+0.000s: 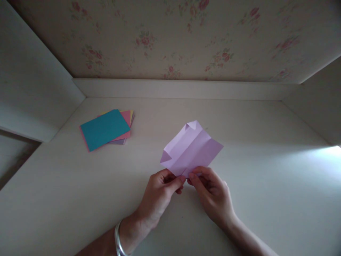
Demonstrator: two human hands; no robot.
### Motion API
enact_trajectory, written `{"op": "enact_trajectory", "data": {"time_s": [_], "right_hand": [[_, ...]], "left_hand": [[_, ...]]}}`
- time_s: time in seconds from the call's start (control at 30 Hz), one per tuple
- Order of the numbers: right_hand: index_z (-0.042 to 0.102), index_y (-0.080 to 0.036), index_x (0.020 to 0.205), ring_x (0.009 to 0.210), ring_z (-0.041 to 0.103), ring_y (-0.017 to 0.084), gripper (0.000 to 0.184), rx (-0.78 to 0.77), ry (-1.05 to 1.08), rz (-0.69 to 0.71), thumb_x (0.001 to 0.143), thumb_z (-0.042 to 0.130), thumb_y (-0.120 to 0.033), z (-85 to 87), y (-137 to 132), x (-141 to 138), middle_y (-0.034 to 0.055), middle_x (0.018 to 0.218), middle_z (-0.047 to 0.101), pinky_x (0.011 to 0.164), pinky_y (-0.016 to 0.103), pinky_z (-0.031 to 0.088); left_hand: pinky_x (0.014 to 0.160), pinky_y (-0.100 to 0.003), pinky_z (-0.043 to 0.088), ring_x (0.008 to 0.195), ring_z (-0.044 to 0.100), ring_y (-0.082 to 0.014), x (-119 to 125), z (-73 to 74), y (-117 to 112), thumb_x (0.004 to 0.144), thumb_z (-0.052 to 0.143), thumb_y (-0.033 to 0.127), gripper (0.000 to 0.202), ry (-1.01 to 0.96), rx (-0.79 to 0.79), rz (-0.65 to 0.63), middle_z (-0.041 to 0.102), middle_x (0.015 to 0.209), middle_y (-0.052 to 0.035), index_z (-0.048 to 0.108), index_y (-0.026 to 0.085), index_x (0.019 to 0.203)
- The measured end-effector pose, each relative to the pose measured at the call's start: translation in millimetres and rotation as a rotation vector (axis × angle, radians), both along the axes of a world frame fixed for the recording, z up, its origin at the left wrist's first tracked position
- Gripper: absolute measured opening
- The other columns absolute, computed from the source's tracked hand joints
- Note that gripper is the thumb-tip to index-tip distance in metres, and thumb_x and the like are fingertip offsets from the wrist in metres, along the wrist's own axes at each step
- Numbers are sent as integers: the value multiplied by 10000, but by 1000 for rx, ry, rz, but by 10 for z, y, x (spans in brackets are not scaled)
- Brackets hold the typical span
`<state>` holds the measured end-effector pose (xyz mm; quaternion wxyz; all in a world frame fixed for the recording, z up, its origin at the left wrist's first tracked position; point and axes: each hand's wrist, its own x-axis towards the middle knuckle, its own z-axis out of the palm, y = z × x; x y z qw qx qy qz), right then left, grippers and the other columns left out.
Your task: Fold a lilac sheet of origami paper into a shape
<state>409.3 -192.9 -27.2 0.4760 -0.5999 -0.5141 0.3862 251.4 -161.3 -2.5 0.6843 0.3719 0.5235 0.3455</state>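
Observation:
A sheet of light purple paper (190,149) is held up at a tilt over the table, with crease lines running across it. Two of its corners, at the far top and at the left, are folded in. My left hand (162,190) pinches the near edge between thumb and fingers. Close beside it, my right hand (210,190) pinches the same edge a little to the right. The thumbs lie on top, almost touching, and the fingertips beneath the paper are partly hidden. A silver bangle (119,238) circles my left wrist.
On the white table (253,170), a loose stack of coloured paper (105,129) lies to the left, teal on top with pink, yellow and purple below. White side panels and a low back ledge (181,89) border the surface, before flowered wallpaper (160,42).

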Motion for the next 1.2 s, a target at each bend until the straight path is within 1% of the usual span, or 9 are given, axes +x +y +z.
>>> {"op": "enact_trajectory", "data": {"time_s": [0.2, 0.3, 0.47, 0.6, 0.77, 0.9, 1.03, 1.1, 1.2], "right_hand": [[594, -219, 990, 715, 734, 175, 139, -19, 60, 11, 930, 636, -337, -18, -8, -5, 35, 786, 739, 599, 231, 565], [524, -235, 1013, 691, 732, 173, 178, -2, 140, -10, 924, 646, -328, -7, -9, -23, 18, 762, 736, 569, 228, 561], [432, -255, 967, 650, 725, 153, 236, 37, 266, -2, 916, 656, -307, 29, 13, -61, -11, 743, 737, 567, 223, 569], [408, -259, 971, 654, 731, 158, 276, 27, 316, -25, 908, 672, -308, 49, 31, -86, -14, 738, 733, 589, 236, 584], [356, -270, 936, 727, 709, 138, 306, 47, 458, 14, 926, 659, -315, 69, 25, -65, -42, 790, 709, 673, 252, 564], [465, -225, 844, 701, 597, 113, 240, -30, 335, 50, 956, 607, -382, 52, -3, 18, -25, 752, 615, 616, 206, 471], [587, -187, 808, 654, 553, 131, 284, -153, 177, 202, 955, 583, -431, 88, -10, 64, 10, 724, 628, 574, 231, 421], [610, -179, 780, 636, 552, 137, 317, -150, 126, 242, 958, 566, -438, 120, 0, 57, 22, 716, 647, 562, 234, 411], [620, -177, 732, 560, 515, 115, 343, -118, 70, 235, 962, 553, -422, 147, 20, 37, 6, 640, 628, 509, 214, 377]], "left_hand": [[633, -254, 443, 634, 592, -153, -1, 1, -11, 756, 790, 364, 251, 45, -6, 12, 663, 635, -14, 677, 160, 665], [623, -259, 449, 621, 589, -157, 3, 5, -9, 738, 797, 373, 257, 36, -28, 15, 658, 623, -18, 679, 160, 658], [624, -256, 453, 619, 572, -153, 2, 6, -6, 739, 793, 390, 283, 12, -33, -14, 641, 606, -21, 682, 159, 619], [614, -246, 442, 617, 557, -144, -6, -1, -7, 754, 789, 375, 238, -9, -19, -26, 644, 624, -13, 712, 164, 677], [598, -230, 411, 613, 523, -127, -26, -15, -15, 760, 795, 354, 207, -34, -24, -2, 632, 636, 1, 720, 164, 728], [599, -228, 390, 608, 492, -120, -38, -33, -19, 743, 813, 359, 252, -67, -55, 44, 594, 607, 10, 683, 157, 666], [607, -233, 378, 602, 469, -119, -39, -30, -22, 742, 817, 372, 284, -85, -66, 43, 573, 590, 8, 673, 152, 633], [606, -234, 369, 608, 462, -119, -38, -22, -25, 749, 810, 369, 271, -111, -62, 18, 579, 604, 3, 685, 148, 652], [611, -236, 359, 622, 454, -121, -39, -15, -25, 777, 781, 369, 254, -134, -54, -32, 603, 640, -12, 706, 139, 698]]}}
